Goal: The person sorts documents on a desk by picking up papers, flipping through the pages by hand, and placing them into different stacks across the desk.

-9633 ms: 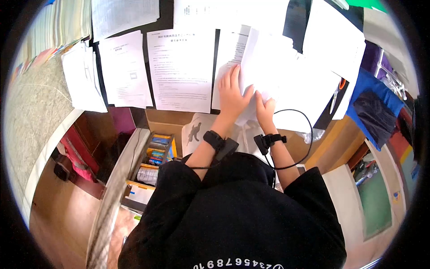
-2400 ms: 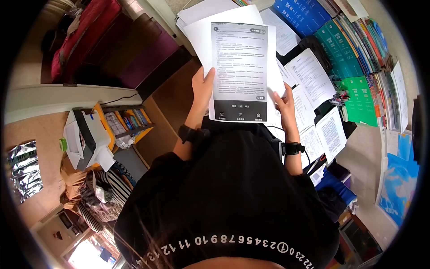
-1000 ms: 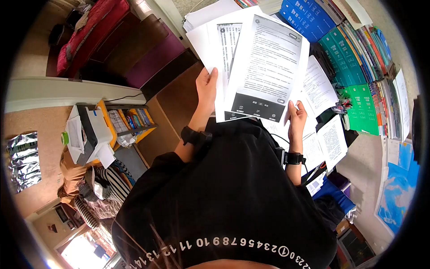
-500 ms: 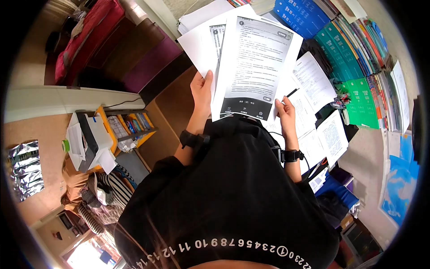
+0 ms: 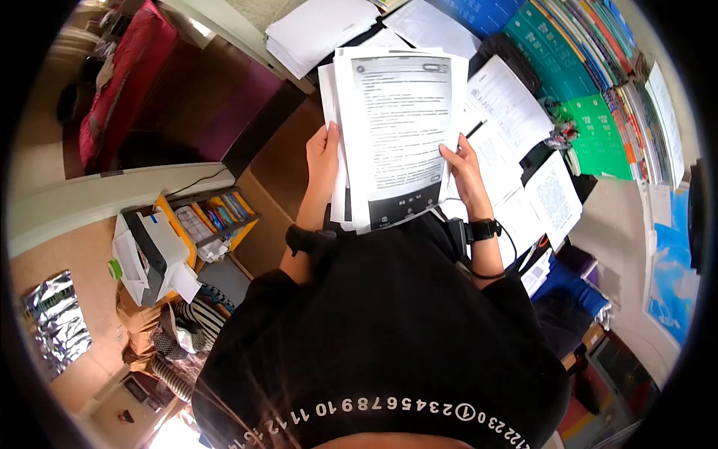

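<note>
A stack of printed sheets (image 5: 404, 127) is held up in front of my chest, the top one covered in lines of text with a dark band along its lower edge. My left hand (image 5: 322, 161) grips the stack's left edge, fingers mostly behind the paper. On the right edge, my right hand (image 5: 465, 168) pinches the sheets, its thumb on the front. The sheets lie nearly squared, with a few edges showing at the left and top. Black straps with small devices are on both wrists.
Printed papers (image 5: 508, 105) lie on the desk to the right and a paper pile (image 5: 321, 30) at the top. Green books (image 5: 598, 135) and blue books (image 5: 479, 11) stand behind. A yellow-edged shelf unit (image 5: 213, 217) with books is at the left, and a blue bag (image 5: 580, 288) at the lower right.
The fanned sheets have come together into a more even stack and moved slightly down. Earlier, both hands were on papers lying on the desk; now they hold the stack up.
</note>
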Action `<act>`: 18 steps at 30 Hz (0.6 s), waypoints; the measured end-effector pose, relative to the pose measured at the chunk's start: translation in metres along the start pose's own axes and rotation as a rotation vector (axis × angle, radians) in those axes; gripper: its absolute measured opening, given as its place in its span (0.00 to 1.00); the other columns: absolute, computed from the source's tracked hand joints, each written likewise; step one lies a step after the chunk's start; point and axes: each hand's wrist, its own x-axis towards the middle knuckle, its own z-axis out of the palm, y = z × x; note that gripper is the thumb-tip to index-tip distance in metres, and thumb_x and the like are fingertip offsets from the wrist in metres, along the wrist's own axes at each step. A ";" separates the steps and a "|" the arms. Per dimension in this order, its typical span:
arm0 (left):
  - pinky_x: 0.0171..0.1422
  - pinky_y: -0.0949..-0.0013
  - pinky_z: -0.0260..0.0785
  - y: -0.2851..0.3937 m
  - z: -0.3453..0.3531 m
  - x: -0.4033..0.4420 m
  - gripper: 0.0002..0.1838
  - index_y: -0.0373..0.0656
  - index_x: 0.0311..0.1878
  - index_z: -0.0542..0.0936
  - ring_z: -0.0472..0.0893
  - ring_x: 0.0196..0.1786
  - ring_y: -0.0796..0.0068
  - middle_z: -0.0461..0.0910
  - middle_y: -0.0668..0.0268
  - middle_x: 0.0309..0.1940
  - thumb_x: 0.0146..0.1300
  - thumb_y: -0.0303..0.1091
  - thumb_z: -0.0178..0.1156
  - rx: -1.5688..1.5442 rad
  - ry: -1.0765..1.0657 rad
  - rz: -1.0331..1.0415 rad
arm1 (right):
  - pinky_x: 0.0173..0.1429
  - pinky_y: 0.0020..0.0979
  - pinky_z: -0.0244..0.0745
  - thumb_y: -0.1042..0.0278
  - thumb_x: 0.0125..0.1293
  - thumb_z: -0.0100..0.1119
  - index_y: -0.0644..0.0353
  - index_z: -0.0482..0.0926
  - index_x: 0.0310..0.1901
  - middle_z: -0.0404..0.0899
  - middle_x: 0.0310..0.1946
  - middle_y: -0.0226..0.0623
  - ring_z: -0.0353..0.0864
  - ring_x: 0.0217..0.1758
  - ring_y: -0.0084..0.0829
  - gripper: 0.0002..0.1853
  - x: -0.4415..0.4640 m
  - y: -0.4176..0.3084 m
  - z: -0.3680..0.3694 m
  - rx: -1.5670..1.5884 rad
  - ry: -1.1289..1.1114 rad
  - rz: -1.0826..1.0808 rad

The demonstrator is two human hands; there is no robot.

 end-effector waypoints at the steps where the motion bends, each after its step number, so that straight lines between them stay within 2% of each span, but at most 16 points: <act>1: 0.36 0.80 0.65 -0.004 -0.002 0.003 0.20 0.31 0.42 0.77 0.73 0.31 0.86 0.78 0.69 0.31 0.72 0.41 0.45 -0.017 -0.025 -0.002 | 0.56 0.28 0.69 0.68 0.62 0.59 0.65 0.64 0.61 0.75 0.51 0.42 0.76 0.51 0.29 0.27 0.002 0.005 0.002 0.034 0.017 -0.021; 2: 0.35 0.80 0.65 -0.008 -0.002 0.005 0.20 0.31 0.41 0.77 0.73 0.31 0.86 0.78 0.69 0.30 0.72 0.41 0.45 -0.035 -0.048 -0.007 | 0.56 0.27 0.69 0.69 0.62 0.59 0.66 0.65 0.60 0.76 0.50 0.41 0.77 0.51 0.29 0.26 0.005 0.011 0.001 0.067 0.035 -0.041; 5: 0.36 0.80 0.66 -0.025 -0.003 0.016 0.20 0.32 0.42 0.77 0.73 0.31 0.86 0.79 0.69 0.31 0.72 0.41 0.45 -0.111 -0.093 -0.082 | 0.57 0.26 0.68 0.69 0.63 0.58 0.67 0.67 0.58 0.77 0.48 0.39 0.76 0.51 0.27 0.23 0.011 0.021 -0.003 0.169 0.015 0.087; 7: 0.37 0.80 0.67 -0.034 -0.006 0.022 0.20 0.32 0.43 0.78 0.74 0.32 0.85 0.79 0.69 0.32 0.72 0.41 0.46 -0.164 -0.112 -0.145 | 0.55 0.24 0.70 0.70 0.63 0.57 0.66 0.69 0.56 0.78 0.46 0.39 0.78 0.48 0.26 0.21 0.018 0.030 0.000 0.189 0.059 0.088; 8: 0.42 0.79 0.68 -0.014 -0.002 0.016 0.19 0.33 0.49 0.76 0.76 0.36 0.83 0.79 0.67 0.37 0.71 0.41 0.46 -0.236 -0.125 -0.242 | 0.54 0.23 0.70 0.70 0.64 0.56 0.66 0.69 0.56 0.78 0.46 0.38 0.77 0.47 0.25 0.20 0.019 0.030 0.005 0.179 0.082 0.100; 11: 0.46 0.78 0.69 -0.001 -0.004 0.023 0.19 0.33 0.55 0.71 0.76 0.41 0.82 0.78 0.64 0.44 0.72 0.40 0.45 -0.460 -0.237 -0.339 | 0.50 0.23 0.71 0.71 0.64 0.57 0.65 0.71 0.51 0.79 0.42 0.37 0.78 0.43 0.24 0.16 0.020 0.031 0.016 0.157 0.200 0.094; 14: 0.53 0.75 0.66 -0.025 -0.001 0.039 0.21 0.35 0.59 0.65 0.74 0.49 0.77 0.74 0.61 0.49 0.68 0.36 0.51 -0.301 -0.337 -0.266 | 0.49 0.24 0.70 0.71 0.62 0.58 0.65 0.71 0.50 0.79 0.41 0.36 0.77 0.42 0.24 0.15 0.024 0.040 0.020 0.145 0.306 0.034; 15: 0.55 0.73 0.65 -0.034 0.000 0.044 0.23 0.36 0.61 0.62 0.73 0.52 0.76 0.73 0.60 0.51 0.67 0.34 0.53 -0.248 -0.373 -0.237 | 0.52 0.25 0.68 0.72 0.62 0.58 0.65 0.71 0.50 0.79 0.42 0.37 0.77 0.44 0.25 0.16 0.026 0.043 0.020 0.088 0.362 0.033; 16: 0.58 0.71 0.63 -0.034 0.007 0.047 0.27 0.37 0.61 0.60 0.72 0.54 0.72 0.72 0.59 0.51 0.61 0.28 0.57 -0.157 -0.377 -0.238 | 0.54 0.27 0.67 0.73 0.61 0.57 0.65 0.70 0.51 0.78 0.42 0.37 0.76 0.44 0.25 0.16 0.029 0.041 0.021 0.034 0.409 0.010; 17: 0.57 0.70 0.63 -0.035 0.012 0.049 0.29 0.38 0.61 0.59 0.72 0.53 0.72 0.72 0.59 0.50 0.56 0.21 0.56 -0.023 -0.358 -0.152 | 0.55 0.28 0.66 0.75 0.60 0.57 0.64 0.70 0.51 0.78 0.43 0.37 0.76 0.45 0.26 0.17 0.029 0.041 0.024 -0.019 0.455 -0.010; 18: 0.57 0.70 0.64 -0.036 0.016 0.051 0.28 0.38 0.60 0.60 0.72 0.52 0.72 0.72 0.59 0.50 0.55 0.19 0.55 -0.070 -0.371 -0.172 | 0.56 0.28 0.65 0.76 0.59 0.57 0.64 0.71 0.51 0.79 0.42 0.36 0.76 0.44 0.26 0.17 0.030 0.042 0.024 -0.008 0.452 -0.026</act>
